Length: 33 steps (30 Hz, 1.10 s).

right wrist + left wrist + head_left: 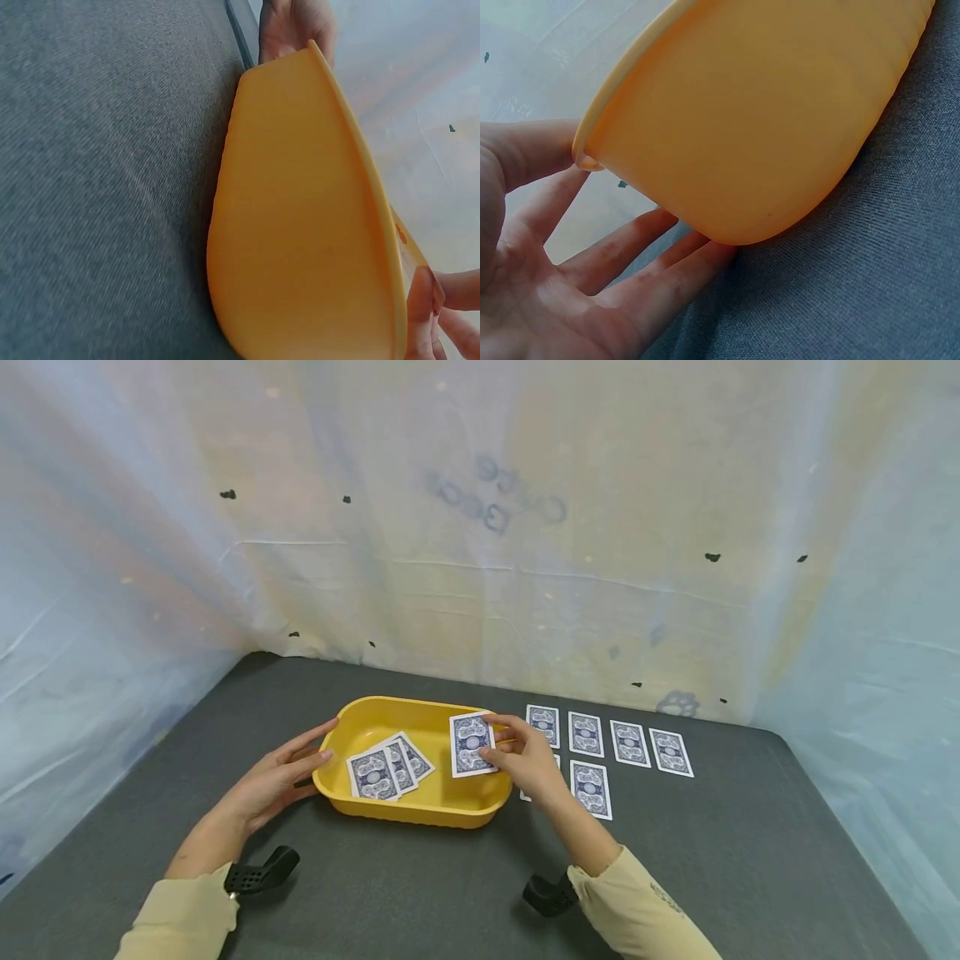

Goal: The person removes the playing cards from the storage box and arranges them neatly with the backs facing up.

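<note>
My right hand (527, 762) pinches a playing card (471, 744) at its right edge, with its blue-and-white patterned back showing. The card is over the right part of a yellow plastic tray (425, 814). Several cards (375, 774) lie fanned and overlapping on the tray floor at the left, backs up. At the tray's left end is my left hand (273, 783). Its thumb meets the rim, and its spread, fairly straight fingers (641, 238) touch the outer wall. In the right wrist view the held card (415, 244) appears edge-on beyond the tray's rim.
Right of the tray, a row of face-down cards (586, 734) lies on the dark grey table (360, 893). Nearer me lies another card (590, 789), and one beside it is partly hidden by my right hand. A pale, patterned curtain (480, 568) rises behind the table.
</note>
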### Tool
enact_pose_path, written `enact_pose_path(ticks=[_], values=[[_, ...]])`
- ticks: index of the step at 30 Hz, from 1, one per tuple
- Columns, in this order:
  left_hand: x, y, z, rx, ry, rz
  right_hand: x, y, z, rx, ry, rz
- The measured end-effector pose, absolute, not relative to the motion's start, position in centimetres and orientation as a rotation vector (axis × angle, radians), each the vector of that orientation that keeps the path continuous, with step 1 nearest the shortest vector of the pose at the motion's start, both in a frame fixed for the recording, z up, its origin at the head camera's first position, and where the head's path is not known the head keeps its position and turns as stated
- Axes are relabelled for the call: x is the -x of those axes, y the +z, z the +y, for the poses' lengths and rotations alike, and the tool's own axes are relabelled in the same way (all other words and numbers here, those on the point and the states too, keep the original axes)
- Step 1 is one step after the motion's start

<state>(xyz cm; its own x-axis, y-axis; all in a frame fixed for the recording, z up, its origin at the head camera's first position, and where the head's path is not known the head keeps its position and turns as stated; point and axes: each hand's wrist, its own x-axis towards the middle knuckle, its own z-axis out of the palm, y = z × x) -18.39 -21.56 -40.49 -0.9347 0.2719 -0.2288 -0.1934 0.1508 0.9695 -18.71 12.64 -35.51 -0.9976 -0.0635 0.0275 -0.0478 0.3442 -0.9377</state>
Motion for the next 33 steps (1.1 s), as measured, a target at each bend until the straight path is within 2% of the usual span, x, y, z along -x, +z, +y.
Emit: enact_pose_path(ticks=[12,33], values=[[18.3,-40.3,-21.6,-0.065,1.837,2.085,18.6,-36.1,15.6,0.000,-1.902,2.512],[18.3,-40.2,-21.5,-0.105,1.831,2.094,17.7,-36.1,21.0,-0.098,-1.783,2.664]])
